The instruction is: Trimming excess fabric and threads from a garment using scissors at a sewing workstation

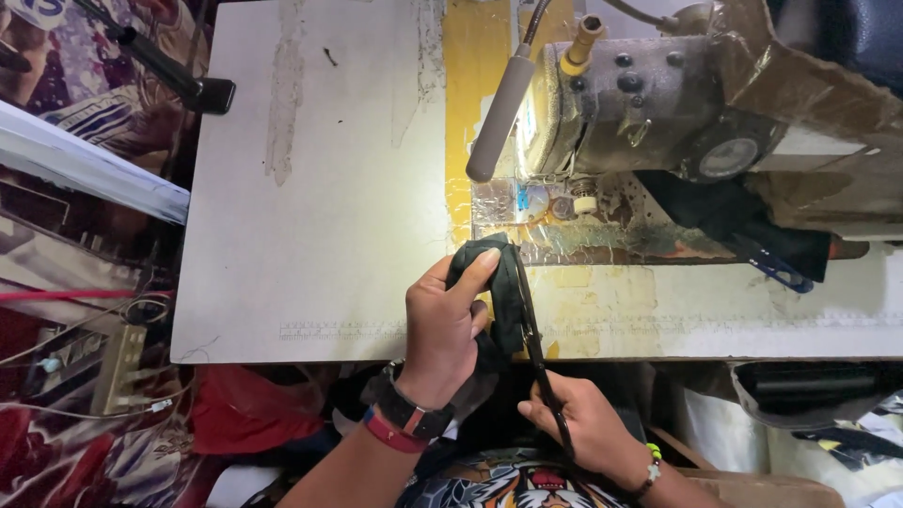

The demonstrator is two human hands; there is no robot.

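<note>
While the left hand (442, 329) gripped a small piece of dark green fabric (489, 282) at the near edge of the sewing table (310, 235), its thumb and fingers were pressed together around the cloth, bunching it so the folded end stood up just beyond the fingertips. A dark watch and a red band sat on that wrist. Just beside it, the right hand (583, 428) was closed on the handles of a pair of black scissors (538, 353), whose blades ran up from that hand and lay against the right side of the fabric. Whether the blades were parted around the cloth or merely resting along it was hard to tell, since dark metal and dark fabric merged there. A beaded bracelet with yellow-green beads circled the right wrist.

Beyond both hands, well apart from them, stood a worn industrial sewing machine (658, 103) with a grey lamp (499, 113) bent down toward its needle area, and a shiny patch of tape on the bed below. More dark cloth lay under the machine arm, off to the right of the hands.

As for progress, the fabric was off the machine and held up to the scissors, so the work seemed to be at a trimming stage; no cut edge or loose scrap was visible, which suggested the snip was not yet made.
</note>
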